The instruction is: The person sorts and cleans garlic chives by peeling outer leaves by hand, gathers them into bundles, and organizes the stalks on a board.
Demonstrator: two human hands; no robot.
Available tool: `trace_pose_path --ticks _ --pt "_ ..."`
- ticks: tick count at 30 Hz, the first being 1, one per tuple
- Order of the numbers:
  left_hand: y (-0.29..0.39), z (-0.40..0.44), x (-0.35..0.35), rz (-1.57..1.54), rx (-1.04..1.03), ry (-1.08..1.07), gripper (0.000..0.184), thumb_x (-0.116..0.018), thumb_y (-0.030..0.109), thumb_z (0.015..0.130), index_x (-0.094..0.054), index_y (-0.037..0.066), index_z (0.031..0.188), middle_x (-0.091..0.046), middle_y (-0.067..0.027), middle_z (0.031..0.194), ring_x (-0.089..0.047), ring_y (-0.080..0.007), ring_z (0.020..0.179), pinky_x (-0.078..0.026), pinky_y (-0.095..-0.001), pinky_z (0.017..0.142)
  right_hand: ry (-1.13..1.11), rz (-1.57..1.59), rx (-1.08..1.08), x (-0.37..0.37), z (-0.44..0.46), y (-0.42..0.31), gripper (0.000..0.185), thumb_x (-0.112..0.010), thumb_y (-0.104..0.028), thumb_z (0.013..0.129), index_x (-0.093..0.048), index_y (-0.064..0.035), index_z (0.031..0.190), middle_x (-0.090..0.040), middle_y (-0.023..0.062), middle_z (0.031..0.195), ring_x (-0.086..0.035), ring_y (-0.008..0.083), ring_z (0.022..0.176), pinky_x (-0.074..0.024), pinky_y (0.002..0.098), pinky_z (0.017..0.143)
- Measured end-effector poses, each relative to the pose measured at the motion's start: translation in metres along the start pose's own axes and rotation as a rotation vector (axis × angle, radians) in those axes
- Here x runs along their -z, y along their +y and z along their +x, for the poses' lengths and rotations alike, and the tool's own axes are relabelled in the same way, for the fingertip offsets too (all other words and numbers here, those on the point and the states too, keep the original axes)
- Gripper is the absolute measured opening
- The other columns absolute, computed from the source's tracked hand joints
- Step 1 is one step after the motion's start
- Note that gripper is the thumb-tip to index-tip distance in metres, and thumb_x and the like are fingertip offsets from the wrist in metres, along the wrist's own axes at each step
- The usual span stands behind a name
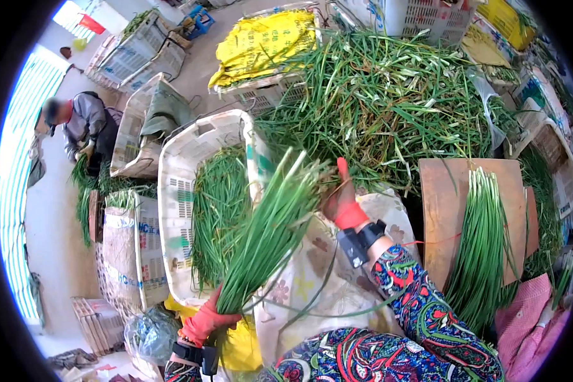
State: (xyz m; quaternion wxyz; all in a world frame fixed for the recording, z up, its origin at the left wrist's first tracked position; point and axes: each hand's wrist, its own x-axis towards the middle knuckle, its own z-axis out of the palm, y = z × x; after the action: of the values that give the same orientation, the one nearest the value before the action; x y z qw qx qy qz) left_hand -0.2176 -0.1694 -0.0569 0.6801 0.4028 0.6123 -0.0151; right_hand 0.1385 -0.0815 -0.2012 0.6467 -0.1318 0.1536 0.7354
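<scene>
My left hand, in a red glove, is closed around the leafy lower end of a bunch of green onions. The bunch slants up to the right, its white ends uppermost and some dry brown leaves hanging at the side. Beside those ends is my right hand, also gloved in red, with its thumb raised and apart from the palm; its other fingers are partly hidden by the loose leaves. Under the bunch stands a white plastic crate with green onions inside.
A large heap of loose green onions lies ahead. To the right, a trimmed bunch rests on a brown board. Yellow sacks cover a crate at the back. Another person handles greens at the far left.
</scene>
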Motion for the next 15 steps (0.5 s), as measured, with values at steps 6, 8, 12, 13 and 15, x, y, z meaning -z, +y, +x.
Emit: trace_pose_path --ticks 6,8,12,13,15 --pt "-0.090 -0.003 -0.009 -0.206 -0.041 0.054 0.047 -0.068 0.000 0.069 -0.048 0.009 0.110 -0.055 -0.0020 0.074 -0.051 -0.0123 0.050 -0.041 -0.0237 0.045 0.260 -0.669 0.135 0.027 0.005 0.000 0.028 -0.044 -0.018 0.089 -0.053 0.0014 0.106 -0.043 -0.0003 0.055 -0.043 0.0127 0.050 -0.0405 0.0268 0.053" --pt "-0.104 0.002 -0.012 -0.206 -0.001 0.041 0.042 -0.069 0.002 0.069 -0.050 0.009 0.106 -0.054 -0.0013 0.069 -0.050 -0.0122 0.049 -0.039 -0.0235 0.043 0.206 -0.796 0.192 0.015 0.006 -0.021 0.033 -0.037 -0.023 0.088 -0.055 0.0014 0.103 -0.037 -0.0049 0.052 -0.032 0.0094 0.045 -0.0296 0.0233 0.043" --pt "-0.131 0.023 -0.001 -0.231 0.063 0.012 0.060 -0.071 0.000 0.068 -0.044 0.011 0.120 -0.056 -0.0016 0.077 -0.051 -0.0120 0.053 -0.043 -0.0243 0.046 0.130 -0.616 0.563 -0.094 0.057 -0.093 0.034 -0.050 -0.031 0.084 -0.053 -0.0029 0.105 -0.051 0.0015 0.071 -0.045 0.0112 0.058 -0.0385 0.0229 0.052" --pt "-0.134 0.027 0.001 -0.234 0.083 0.020 0.060 -0.071 0.000 0.067 -0.044 0.011 0.120 -0.056 -0.0014 0.077 -0.051 -0.0123 0.052 -0.043 -0.0241 0.046 0.109 -0.672 0.524 -0.143 0.040 -0.097 0.037 -0.050 -0.033 0.085 -0.051 -0.0038 0.107 -0.052 0.0022 0.082 -0.047 0.0128 0.071 -0.0401 0.0274 0.065" --pt "-0.130 0.031 0.004 -0.237 0.127 -0.003 0.059 -0.070 -0.001 0.067 -0.044 0.010 0.119 -0.056 -0.0018 0.076 -0.052 -0.0125 0.052 -0.043 -0.0242 0.046 0.034 -0.945 0.364 -0.186 0.041 -0.118 0.039 -0.048 -0.036 0.087 -0.048 -0.0046 0.111 -0.053 0.0034 0.103 -0.045 0.0153 0.099 -0.0369 0.0347 0.086"
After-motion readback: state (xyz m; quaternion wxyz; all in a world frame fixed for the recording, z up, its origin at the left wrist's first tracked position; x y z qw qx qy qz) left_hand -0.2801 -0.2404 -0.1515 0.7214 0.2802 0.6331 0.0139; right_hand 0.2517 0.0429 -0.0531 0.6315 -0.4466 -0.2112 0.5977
